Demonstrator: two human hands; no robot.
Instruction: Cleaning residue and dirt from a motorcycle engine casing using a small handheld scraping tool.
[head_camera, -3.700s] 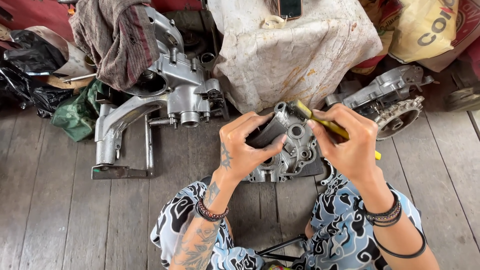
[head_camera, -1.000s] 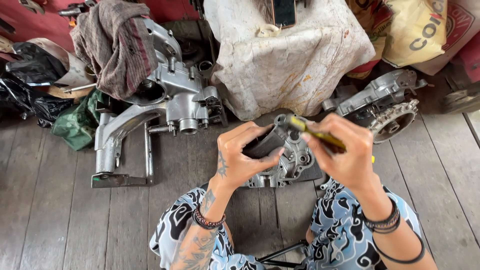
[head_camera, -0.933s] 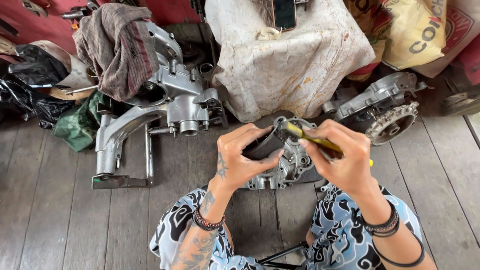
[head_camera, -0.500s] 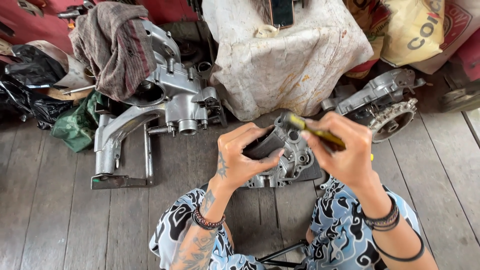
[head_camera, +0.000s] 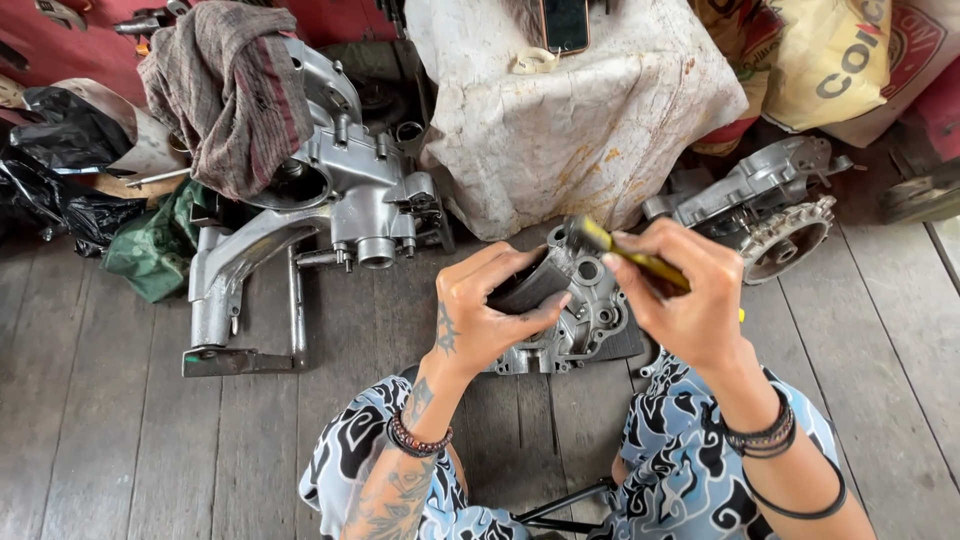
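My left hand (head_camera: 492, 308) grips a grey metal engine casing (head_camera: 590, 325) by its dark upper left part and holds it upright on the wooden floor between my knees. My right hand (head_camera: 685, 292) is closed on a yellow-handled brush (head_camera: 633, 258). The brush tip rests on the top edge of the casing, just right of my left fingers. Both wrists wear bead bracelets, and my knees in blue patterned cloth frame the casing from below.
A large silver engine block with a frame arm (head_camera: 330, 200) lies to the left under a striped rag (head_camera: 225, 95). A second casing with a toothed gear (head_camera: 775, 215) sits at right. A stained white sack (head_camera: 575, 120) stands behind. Black and green bags (head_camera: 145, 240) lie far left.
The brush tip has shifted slightly left along the casing's top edge over the last second. My left hand keeps the same grip.
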